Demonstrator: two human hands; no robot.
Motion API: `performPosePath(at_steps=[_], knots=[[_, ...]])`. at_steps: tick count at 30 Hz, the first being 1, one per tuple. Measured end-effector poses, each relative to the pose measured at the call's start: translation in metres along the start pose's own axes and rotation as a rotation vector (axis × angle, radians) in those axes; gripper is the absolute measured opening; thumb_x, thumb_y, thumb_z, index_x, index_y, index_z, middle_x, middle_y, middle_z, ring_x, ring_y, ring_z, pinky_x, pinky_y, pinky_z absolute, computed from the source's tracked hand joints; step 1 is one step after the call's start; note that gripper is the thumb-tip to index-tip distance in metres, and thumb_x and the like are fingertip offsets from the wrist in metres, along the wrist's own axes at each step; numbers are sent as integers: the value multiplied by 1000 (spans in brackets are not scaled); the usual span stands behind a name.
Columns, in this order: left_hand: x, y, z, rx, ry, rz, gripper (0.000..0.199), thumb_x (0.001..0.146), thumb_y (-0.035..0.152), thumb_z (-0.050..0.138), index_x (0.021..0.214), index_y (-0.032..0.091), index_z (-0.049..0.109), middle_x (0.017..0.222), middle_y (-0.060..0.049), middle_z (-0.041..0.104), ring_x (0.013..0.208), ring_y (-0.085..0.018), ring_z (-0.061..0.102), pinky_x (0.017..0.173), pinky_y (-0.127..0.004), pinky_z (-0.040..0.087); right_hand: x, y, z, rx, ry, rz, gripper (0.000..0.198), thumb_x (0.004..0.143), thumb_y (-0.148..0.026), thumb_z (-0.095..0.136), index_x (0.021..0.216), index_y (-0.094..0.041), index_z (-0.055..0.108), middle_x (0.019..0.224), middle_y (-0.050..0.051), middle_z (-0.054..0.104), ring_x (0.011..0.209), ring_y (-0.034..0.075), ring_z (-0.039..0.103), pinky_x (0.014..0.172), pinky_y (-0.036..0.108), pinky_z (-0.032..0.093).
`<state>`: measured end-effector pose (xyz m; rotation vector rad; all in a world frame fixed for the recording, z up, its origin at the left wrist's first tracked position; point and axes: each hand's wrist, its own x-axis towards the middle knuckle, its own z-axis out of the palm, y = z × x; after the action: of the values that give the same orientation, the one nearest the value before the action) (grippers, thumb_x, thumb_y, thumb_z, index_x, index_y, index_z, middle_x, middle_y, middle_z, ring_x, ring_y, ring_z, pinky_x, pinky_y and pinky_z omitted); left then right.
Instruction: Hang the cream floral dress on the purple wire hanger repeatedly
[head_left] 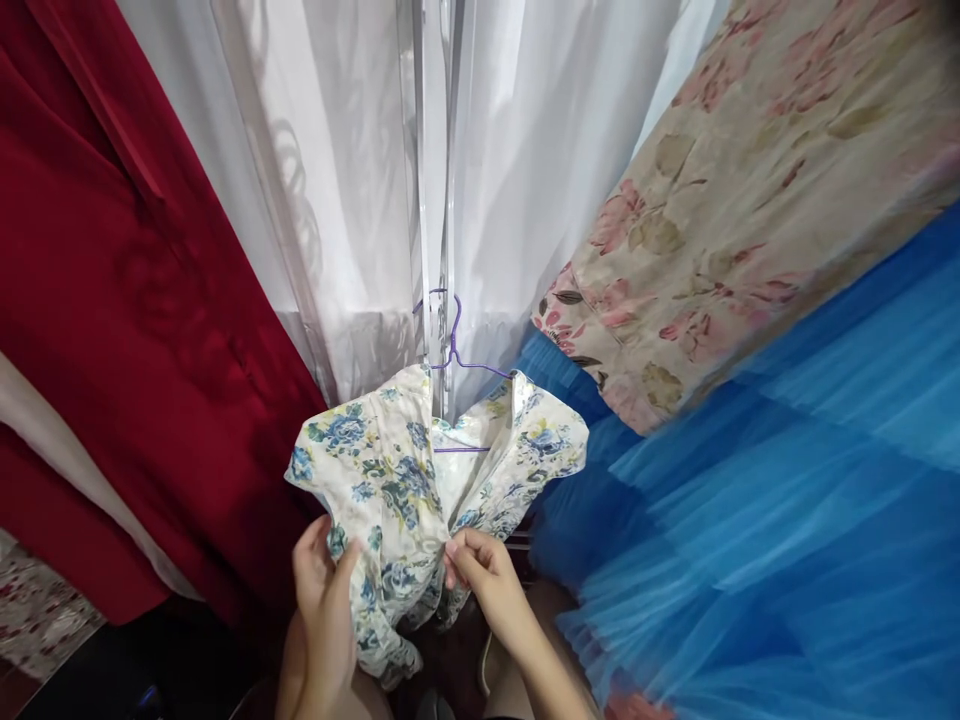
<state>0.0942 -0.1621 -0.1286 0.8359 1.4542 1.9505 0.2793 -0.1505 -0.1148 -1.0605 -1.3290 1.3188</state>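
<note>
A white blouse (397, 480) with blue and yellow-green flowers hangs by its shoulders on a purple hanger (454, 345). Its front is parted at the neck, so the inside of the back shows. My left hand (326, 590) holds the blouse at its left side, thumb in front and fingers partly hidden behind the cloth. With thumb and forefinger, my right hand (484, 570) pinches the front edge at the bottom of the neck opening. Below the hands the blouse's lower part hangs in folds.
The hanger's hook is at a metal upright (437, 200) in front of white curtains (337, 150). Red cloth (150, 300) hangs on the left. On the right hang a beige flowered cloth (720, 230) and blue tulle (712, 520). A dark surface (165, 660) lies at lower left.
</note>
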Motion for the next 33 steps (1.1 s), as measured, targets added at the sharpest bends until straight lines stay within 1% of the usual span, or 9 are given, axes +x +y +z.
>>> performPosePath(at_steps=[2,3,7,10,14,21,27,30,33], knots=[[-20,-11,8,79,-33,171,46,79,27,72,120,27,52,143,-8,48,139,-27,41,116,-44,32,-10,2,-3,40,-5,34,42,90,-54,58,70,-17,62,54,0,57,49,12,42,52,26,29],[-31,-18,13,132,-114,231,47,78,26,73,120,27,52,143,-9,47,139,-28,40,117,-44,31,-15,2,-3,52,-16,44,42,89,-54,59,70,-17,64,53,0,57,48,12,43,52,26,29],[-63,-43,37,217,-455,199,32,82,26,66,112,23,56,111,-11,63,106,-27,63,94,-40,50,-26,0,-1,114,-35,84,40,85,-53,65,70,-17,67,48,-1,56,45,11,44,50,25,30],[-63,-42,52,244,-556,253,4,87,25,56,87,22,59,84,-5,62,81,-22,63,75,-34,52,-22,-11,-8,238,-29,200,37,84,-49,67,70,-15,69,43,-2,54,36,8,33,42,23,20],[-52,-30,59,267,-720,345,14,90,20,50,81,22,60,82,-5,62,80,-20,62,75,-31,51,7,-54,-31,341,35,194,31,81,-41,69,71,-12,70,40,-4,49,34,5,27,39,22,12],[-42,-47,49,286,-639,348,11,91,27,56,81,23,58,85,-7,62,77,-19,62,69,-30,52,92,-147,-33,259,80,-118,30,77,-41,70,68,-12,70,43,-3,53,37,5,31,38,23,14],[-45,-60,45,334,-821,456,19,93,23,52,74,21,53,75,-5,54,72,-18,58,67,-30,49,109,-149,-24,323,162,-184,29,77,-41,69,73,-12,70,45,-4,53,37,5,31,40,23,15],[-18,-32,54,334,-849,532,4,91,22,55,88,20,57,80,-4,57,74,-17,58,71,-29,49,97,-145,-25,245,155,-221,28,82,-42,64,76,-15,70,47,-3,56,39,7,36,41,23,20],[26,27,80,250,-638,651,19,93,25,54,112,20,57,78,-1,56,70,-15,56,70,-27,47,85,-149,-25,99,121,-236,27,85,-41,61,75,-17,68,47,-3,57,40,9,38,43,23,23]])
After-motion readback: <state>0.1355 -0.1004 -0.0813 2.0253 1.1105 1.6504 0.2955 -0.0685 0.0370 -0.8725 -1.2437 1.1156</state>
